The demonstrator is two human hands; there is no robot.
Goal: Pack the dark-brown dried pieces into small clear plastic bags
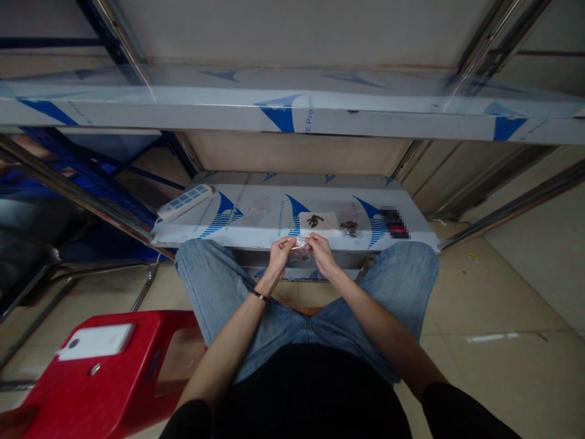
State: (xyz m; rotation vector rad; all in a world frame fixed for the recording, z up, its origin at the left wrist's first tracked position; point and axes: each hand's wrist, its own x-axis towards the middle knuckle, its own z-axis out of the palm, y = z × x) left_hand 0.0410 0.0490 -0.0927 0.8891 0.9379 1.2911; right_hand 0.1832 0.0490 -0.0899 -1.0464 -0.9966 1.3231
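Between my two hands a small clear plastic bag (300,243) is stretched, with something reddish-brown in its lower part. My left hand (281,252) pinches the bag's left edge, and my right hand (321,251) grips its right edge. Just beyond them, small dark brown pieces (315,220) lie loose on a white sheet (329,227). To the right of the sheet rests another clear bag (351,227) with similar brown pieces inside. A flat clear bag (260,205) is on the left part of the shelf; its contents are too faint to tell.
The film-covered metal shelf (247,235) carries a white power strip (185,203) at left and a pixelated dark item (395,223) at right. An upper shelf (183,116) crosses ahead. A red stool (137,366) with a white phone-like object (97,341) stands left.
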